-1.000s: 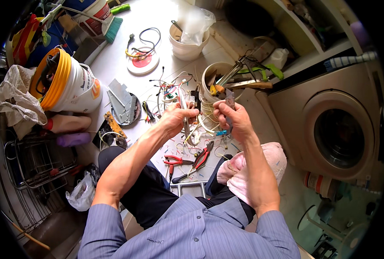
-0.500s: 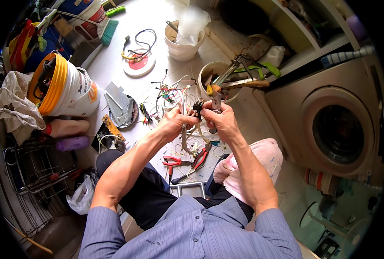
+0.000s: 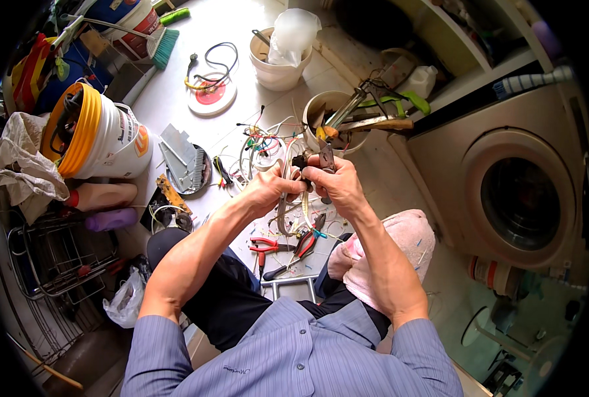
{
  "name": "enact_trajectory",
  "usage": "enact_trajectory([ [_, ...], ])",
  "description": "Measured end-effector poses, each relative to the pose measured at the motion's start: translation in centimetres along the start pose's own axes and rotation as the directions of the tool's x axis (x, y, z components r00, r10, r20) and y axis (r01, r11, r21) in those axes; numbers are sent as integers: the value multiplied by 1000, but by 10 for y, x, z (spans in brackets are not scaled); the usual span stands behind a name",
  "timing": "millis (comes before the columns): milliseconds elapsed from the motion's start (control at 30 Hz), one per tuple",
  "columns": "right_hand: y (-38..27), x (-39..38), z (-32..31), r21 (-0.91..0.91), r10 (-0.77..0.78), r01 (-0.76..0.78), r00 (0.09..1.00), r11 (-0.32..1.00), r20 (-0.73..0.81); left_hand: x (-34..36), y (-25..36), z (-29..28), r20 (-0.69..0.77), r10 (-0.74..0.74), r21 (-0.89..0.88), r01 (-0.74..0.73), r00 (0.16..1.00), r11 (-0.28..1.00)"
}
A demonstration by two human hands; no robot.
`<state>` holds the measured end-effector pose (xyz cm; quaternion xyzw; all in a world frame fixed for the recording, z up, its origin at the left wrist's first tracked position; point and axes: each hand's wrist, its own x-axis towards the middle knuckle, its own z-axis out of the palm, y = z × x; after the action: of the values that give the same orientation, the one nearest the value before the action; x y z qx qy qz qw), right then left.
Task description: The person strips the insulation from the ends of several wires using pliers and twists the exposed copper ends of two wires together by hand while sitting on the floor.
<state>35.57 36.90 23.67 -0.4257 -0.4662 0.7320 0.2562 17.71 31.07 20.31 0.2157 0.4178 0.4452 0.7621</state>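
My left hand is closed round a pale grey cable, whose loop hangs below the fingers. A small black plug-like piece sits at my fingertips, between both hands. My right hand is closed on a flat grey-brown metal tool; its exact kind is unclear. Another pale cable hangs beneath the right fingers. Below my hands, red-and-black pliers and a second red-handled pair lie on the floor. Beyond my hands spreads a tangle of coloured wires.
A bucket of tools stands just past my right hand, a white bucket behind it. At right is a washing machine; at left, a yellow-rimmed bucket. A pink towel covers my right knee.
The metal tool in my right hand has tilted and looks shorter. The black piece has shifted slightly left, and the pale cable under the right hand hangs differently.
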Motion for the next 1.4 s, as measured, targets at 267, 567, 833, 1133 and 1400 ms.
enact_trajectory([
  [267, 0, 4, 0, -9, -49, 48, 998, 999, -45, -2, -3, -2, 60, 3, -52, 0, 998, 999],
  [567, 4, 5, 0, -20, -152, 150, 976, 988, -153, -10, 6, 4, 83, -22, 102, 14, 996, 995],
  [833, 5, 7, -4, -165, -293, 267, 943, 949, -160, -9, 4, 8, 95, -22, -103, 32, 995, 994],
  [1133, 8, 6, 1, -101, -230, 212, 948, 972, -219, -6, 2, 2, 31, -105, -21, 106, 994, 994],
  [1400, 10, 12, -1, -29, -181, 182, 921, 983, -345, -8, 5, 15, 134, -53, -146, 73, 990, 987],
])
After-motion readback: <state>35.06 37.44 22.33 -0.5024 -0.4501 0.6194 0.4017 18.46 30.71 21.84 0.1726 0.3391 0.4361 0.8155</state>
